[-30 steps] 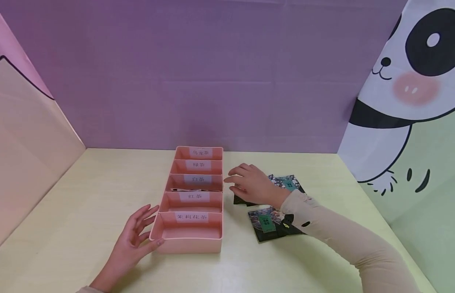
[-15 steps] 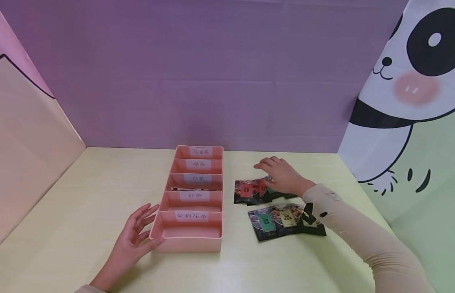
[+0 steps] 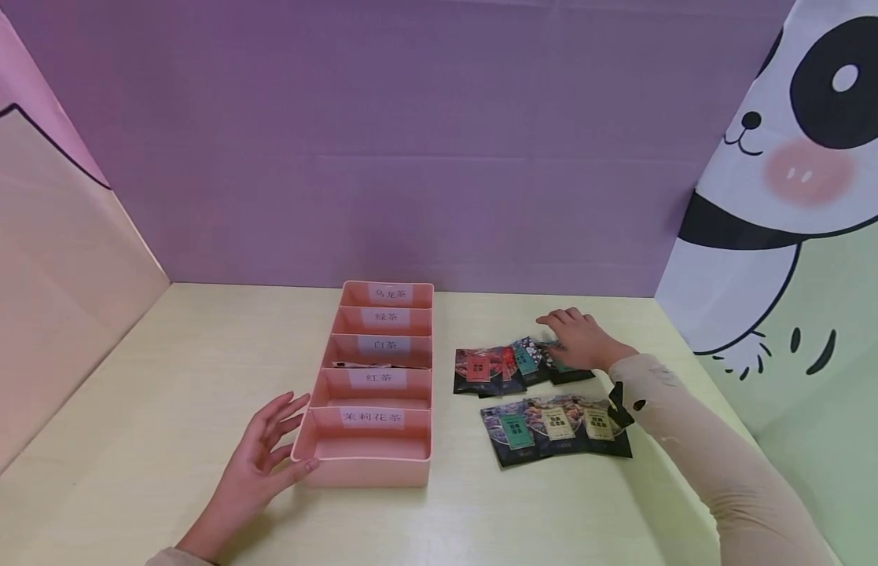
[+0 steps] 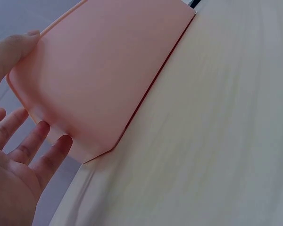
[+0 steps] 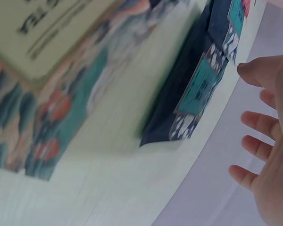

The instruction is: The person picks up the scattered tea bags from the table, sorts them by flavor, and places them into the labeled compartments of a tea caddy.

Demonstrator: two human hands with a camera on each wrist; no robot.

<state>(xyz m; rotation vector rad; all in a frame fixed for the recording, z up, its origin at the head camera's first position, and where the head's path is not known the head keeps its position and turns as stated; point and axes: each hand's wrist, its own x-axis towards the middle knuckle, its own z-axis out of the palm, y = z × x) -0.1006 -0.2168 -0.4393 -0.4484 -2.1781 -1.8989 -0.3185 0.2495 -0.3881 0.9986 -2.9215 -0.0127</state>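
Note:
A long pink divided box [image 3: 365, 472] stands on the table, its several compartments labelled in Chinese. My left hand [image 3: 258, 452] rests at its near left corner, thumb on the rim and relaxed fingers spread along the side wall; the left wrist view shows the pink wall [image 4: 99, 70] close up. On the right, my right hand [image 3: 583, 342] hovers with loose fingers over the rightmost teal-labelled tea sachet [image 3: 569, 376] of the back row, holding nothing. Beside that lie another teal-labelled sachet [image 3: 527, 360] and red-labelled sachets [image 3: 477, 369], overlapping.
Nearer me is a front row: a green-labelled sachet [image 3: 514, 432] and two yellow-labelled sachets [image 3: 557, 424], fanned. The edge of a sachet [image 3: 378, 365] shows inside the box's middle compartment. A purple backdrop [image 3: 410, 157] closes off the table's far edge, with printed panels on both sides.
My right hand has moved right, from beside the box across the back row to its right end, uncovering the red-labelled sachets and the front row. The left hand stays at the box.

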